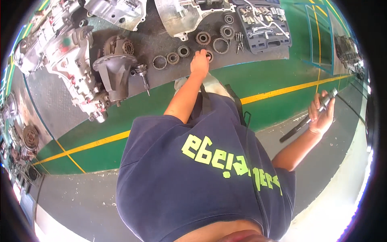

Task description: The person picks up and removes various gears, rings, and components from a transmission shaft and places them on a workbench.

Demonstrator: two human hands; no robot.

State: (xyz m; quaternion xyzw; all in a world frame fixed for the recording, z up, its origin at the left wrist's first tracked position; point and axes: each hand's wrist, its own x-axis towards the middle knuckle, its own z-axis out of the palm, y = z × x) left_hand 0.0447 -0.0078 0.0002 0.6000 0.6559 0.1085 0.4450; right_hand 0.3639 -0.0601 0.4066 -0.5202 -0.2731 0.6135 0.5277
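Observation:
My left hand reaches over the near edge of the dark mat, its fingers closed at the rim of a small metal gear. The hand covers part of this gear. Out to the right, away from the mat, my right hand is wrapped around a long metal shaft. The shaft is tilted, dark at its lower end and silver at its upper end. Near my left hand lie a bearing, a toothed ring, a reddish-brown gear and another gear.
An open socket set case lies at the mat's right. Several bolts are beside it. Large metal housings and a differential stand on the left, with a small geared shaft nearby. Yellow lines cross the green floor.

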